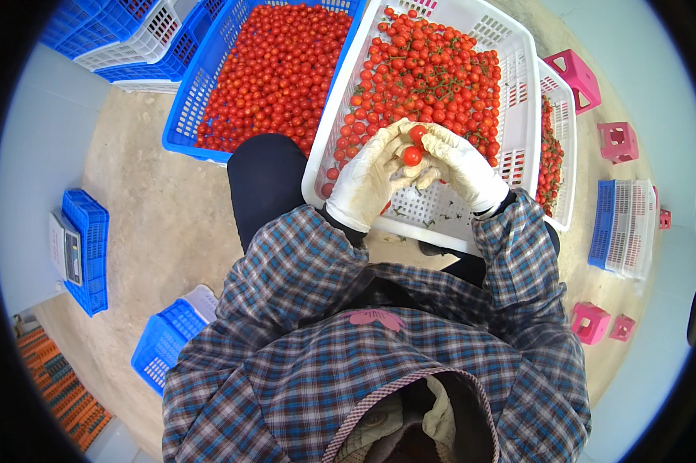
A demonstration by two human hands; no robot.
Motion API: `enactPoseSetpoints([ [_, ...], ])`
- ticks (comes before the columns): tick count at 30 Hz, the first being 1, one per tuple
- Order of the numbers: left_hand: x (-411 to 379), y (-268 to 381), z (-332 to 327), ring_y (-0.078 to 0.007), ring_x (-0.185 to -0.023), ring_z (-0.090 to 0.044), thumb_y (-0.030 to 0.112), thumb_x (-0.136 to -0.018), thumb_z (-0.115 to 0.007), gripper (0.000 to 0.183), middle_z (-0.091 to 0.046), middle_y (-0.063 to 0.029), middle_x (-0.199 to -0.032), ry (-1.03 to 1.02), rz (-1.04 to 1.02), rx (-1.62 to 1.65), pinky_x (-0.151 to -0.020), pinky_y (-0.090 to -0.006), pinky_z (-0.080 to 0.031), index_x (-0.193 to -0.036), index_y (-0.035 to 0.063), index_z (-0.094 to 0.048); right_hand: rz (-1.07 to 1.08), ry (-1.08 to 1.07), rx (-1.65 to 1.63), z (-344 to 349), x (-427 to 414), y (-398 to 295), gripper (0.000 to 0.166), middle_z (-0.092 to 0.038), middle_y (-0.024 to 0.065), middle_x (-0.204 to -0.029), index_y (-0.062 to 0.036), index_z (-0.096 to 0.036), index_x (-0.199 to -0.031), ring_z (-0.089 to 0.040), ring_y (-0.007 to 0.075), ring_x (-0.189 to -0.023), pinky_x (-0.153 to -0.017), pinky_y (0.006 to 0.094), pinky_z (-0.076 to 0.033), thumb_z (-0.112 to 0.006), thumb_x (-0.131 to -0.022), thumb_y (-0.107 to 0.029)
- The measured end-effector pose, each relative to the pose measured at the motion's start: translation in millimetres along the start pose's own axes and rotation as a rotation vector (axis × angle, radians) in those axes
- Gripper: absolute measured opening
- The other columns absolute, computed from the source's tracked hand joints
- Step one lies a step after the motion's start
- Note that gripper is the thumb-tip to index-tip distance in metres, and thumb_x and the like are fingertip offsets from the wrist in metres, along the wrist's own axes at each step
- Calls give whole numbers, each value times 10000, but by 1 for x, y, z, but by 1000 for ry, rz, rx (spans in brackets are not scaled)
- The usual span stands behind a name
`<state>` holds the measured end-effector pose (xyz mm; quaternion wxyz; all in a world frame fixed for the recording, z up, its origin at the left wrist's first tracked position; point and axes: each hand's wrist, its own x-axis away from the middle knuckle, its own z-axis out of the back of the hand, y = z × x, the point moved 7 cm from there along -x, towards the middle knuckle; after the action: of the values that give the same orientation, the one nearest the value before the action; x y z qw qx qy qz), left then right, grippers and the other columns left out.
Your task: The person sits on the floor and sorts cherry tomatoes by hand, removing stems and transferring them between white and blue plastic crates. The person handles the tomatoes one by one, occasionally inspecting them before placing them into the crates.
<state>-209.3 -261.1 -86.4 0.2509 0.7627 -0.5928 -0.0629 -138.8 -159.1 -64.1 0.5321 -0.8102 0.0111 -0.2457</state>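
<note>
Both my hands wear pale, stained gloves and meet over the near part of a white plastic crate [319,156]. My left hand [362,176] curls its fingers around a cherry tomato [412,155]. Another cherry tomato [418,134] is pinched at the fingertips of my right hand [466,168], close against the left fingers. Overlapping fingers partly hide how each fruit is gripped. Beyond the hands, the crate holds a heap of red cherry tomatoes [417,63], many on green stems [446,87]. Loose green stem bits [429,223] lie on its perforated floor below my wrists.
A blue crate [177,124] of stemless cherry tomatoes stands left, beside my knee. Another white crate [564,197] with tomatoes adjoins on the right. Stacked crates [134,43], a digital scale [70,254] on blue crates, and pink stools [573,78] stand around the floor.
</note>
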Motion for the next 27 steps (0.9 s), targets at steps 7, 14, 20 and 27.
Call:
enactPoseSetpoints([
  [7, 1, -8, 2, -346, -1353, -462, 417, -1066, -401, 574, -443, -159, -1486, -18, 39, 211, -1146, -485, -372, -1492, 34, -366, 37, 105, 220, -12, 5, -14, 360, -707, 62, -1000, -40, -551, -1310, -691, 102, -784, -617, 213, -542, -589, -1009, -233],
  [14, 5, -2, 5, -281, -1273, -540, 397, -1064, -429, 525, -538, -124, -1398, 101, 43, 183, -1092, -458, -433, -1449, 41, -433, 238, 261, 513, -21, 18, -38, 340, -694, 22, -1095, -67, -589, -1272, -668, 104, -919, -766, 239, -548, -597, -934, -30],
  [20, 5, -7, 10, -215, -1171, -594, 361, -1051, -492, 423, -587, -94, -1324, 103, 70, 83, -969, -391, -502, -1337, 53, -535, 514, 370, 943, -30, 19, -44, 357, -680, 62, -1164, -84, -620, -1200, -687, 219, -1032, -884, 299, -558, -674, -855, -10],
  [27, 1, 5, 9, -209, -1085, -629, 291, -1014, -580, 416, -615, -84, -1273, 28, 88, 165, -866, -336, -556, -1363, 70, -535, 654, 312, 1099, -46, 29, -61, 391, -636, 80, -1260, -84, -612, -1221, -694, 207, -942, -809, 296, -574, -689, -843, -17],
])
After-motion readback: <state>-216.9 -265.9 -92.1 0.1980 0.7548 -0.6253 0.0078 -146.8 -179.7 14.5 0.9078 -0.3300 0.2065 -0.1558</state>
